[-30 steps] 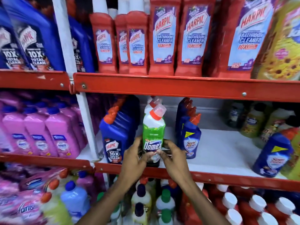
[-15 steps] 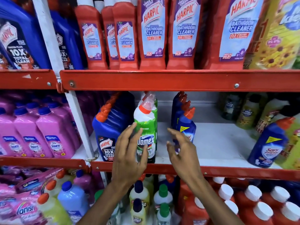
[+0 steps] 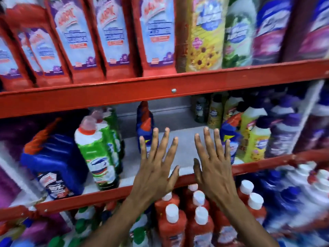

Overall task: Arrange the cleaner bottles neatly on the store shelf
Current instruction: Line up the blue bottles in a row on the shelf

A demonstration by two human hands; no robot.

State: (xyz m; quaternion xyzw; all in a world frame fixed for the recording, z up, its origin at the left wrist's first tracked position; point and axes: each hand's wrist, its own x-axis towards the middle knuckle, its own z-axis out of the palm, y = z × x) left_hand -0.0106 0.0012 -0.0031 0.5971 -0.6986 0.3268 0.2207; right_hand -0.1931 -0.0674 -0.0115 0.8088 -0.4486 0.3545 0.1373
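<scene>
The green cleaner bottle (image 3: 99, 150) stands upright at the front of the middle shelf (image 3: 185, 147), at about nine o'clock from the hands, just beside a squat blue bottle (image 3: 53, 163) on its left. Nothing touches it, so that placement looks finished, and the step in hand seems to be the move between bottles. Both hands are empty, fingers spread, palms toward the shelf: the left hand (image 3: 156, 168) and the right hand (image 3: 213, 168) hover over the bare stretch of shelf.

A lone blue bottle (image 3: 229, 139) leans at about two o'clock from the right hand, against yellow bottles (image 3: 256, 141). Another blue bottle (image 3: 145, 125) stands at twelve o'clock from the left hand. Motion blur makes labels unreadable, but the next move probably calls for gripping the leaning one and setting it upright in line.

A second ago both hands gripped the green bottle; half a second ago they had opened. The view has since swung right.
</scene>
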